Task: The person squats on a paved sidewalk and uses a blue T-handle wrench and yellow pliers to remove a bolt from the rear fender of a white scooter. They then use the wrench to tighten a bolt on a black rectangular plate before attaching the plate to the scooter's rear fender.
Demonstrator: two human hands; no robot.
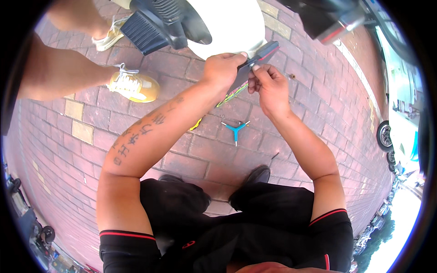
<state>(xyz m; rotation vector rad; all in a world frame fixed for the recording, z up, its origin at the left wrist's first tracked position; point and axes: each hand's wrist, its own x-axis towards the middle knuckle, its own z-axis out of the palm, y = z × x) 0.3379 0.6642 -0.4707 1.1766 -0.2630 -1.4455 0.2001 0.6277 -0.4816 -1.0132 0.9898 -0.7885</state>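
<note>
Smooth, glossy white bodywork (239, 22); matt paving (214, 159)

Blue Y-wrench (236, 130) on brick paving (314, 132)

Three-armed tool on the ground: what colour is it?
The tool is blue with silvery tips, head view.

bystander (59, 73) in yellow sneakers (135, 86) | reddish brick paving (327, 104) | black wheel (385, 135) far right | trees (378, 241) lower right
</note>
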